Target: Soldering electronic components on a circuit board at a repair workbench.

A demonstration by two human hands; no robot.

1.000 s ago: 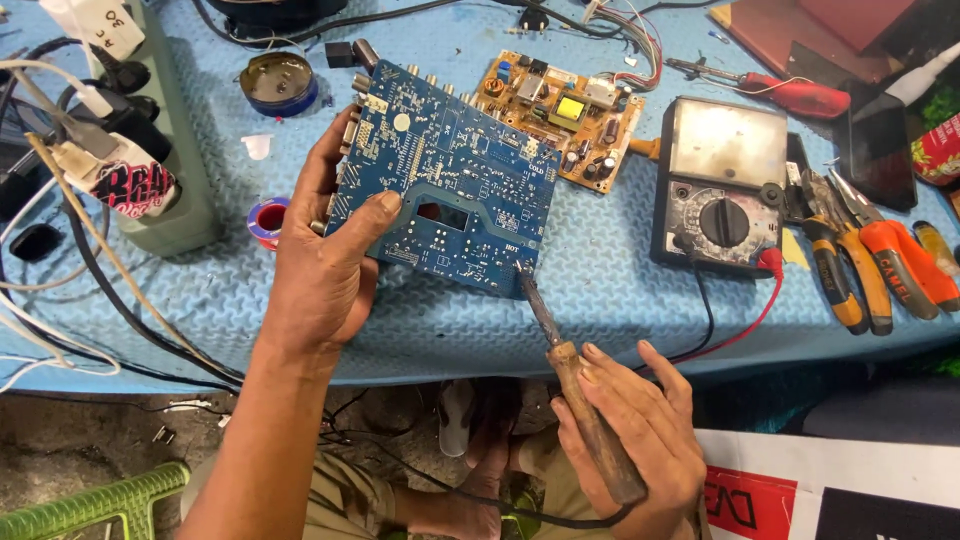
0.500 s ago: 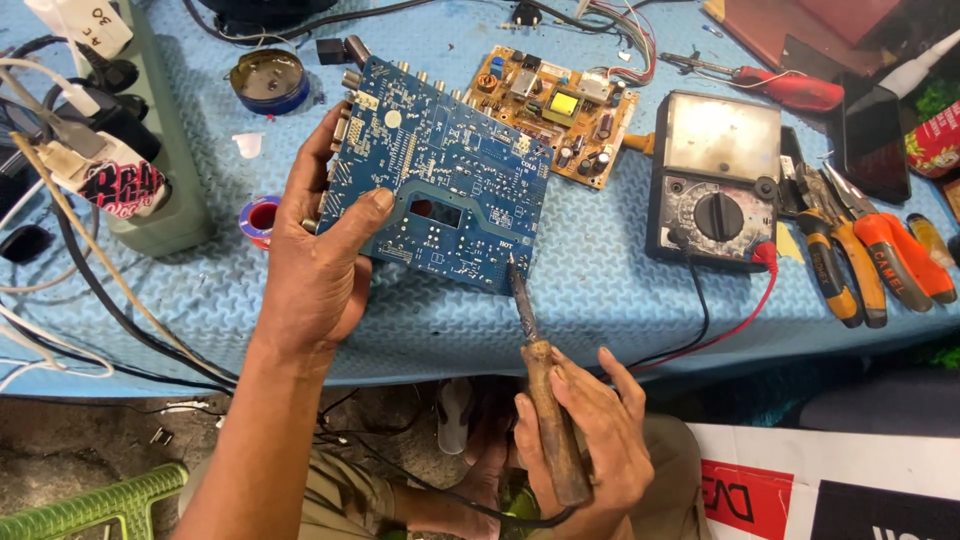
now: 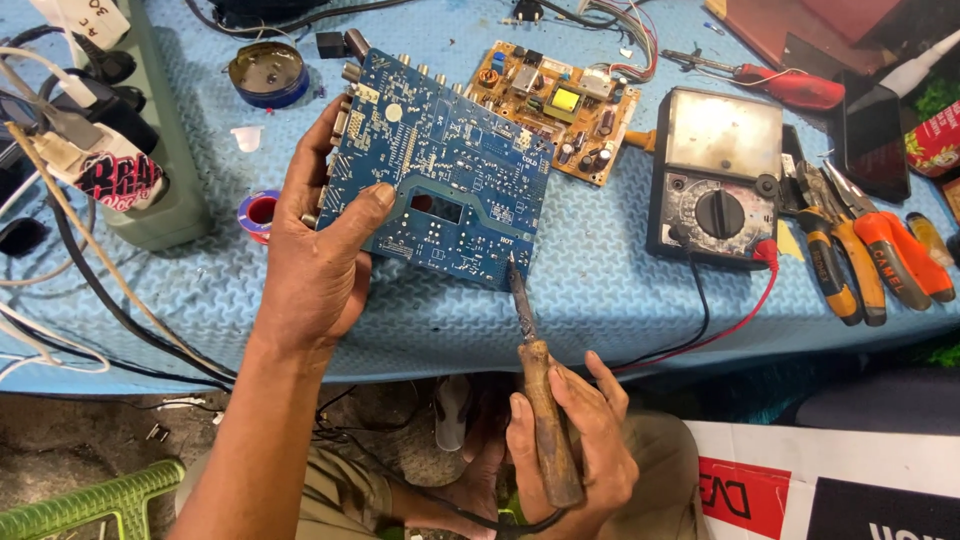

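The left hand hides the blue circuit board's left edge.

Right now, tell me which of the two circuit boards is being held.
The blue circuit board, gripped in the left hand; the yellowish-brown circuit board lies untouched on the table behind it.

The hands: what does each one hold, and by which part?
Left hand grips the blue circuit board by its left edge; right hand holds the soldering iron by its wooden handle.
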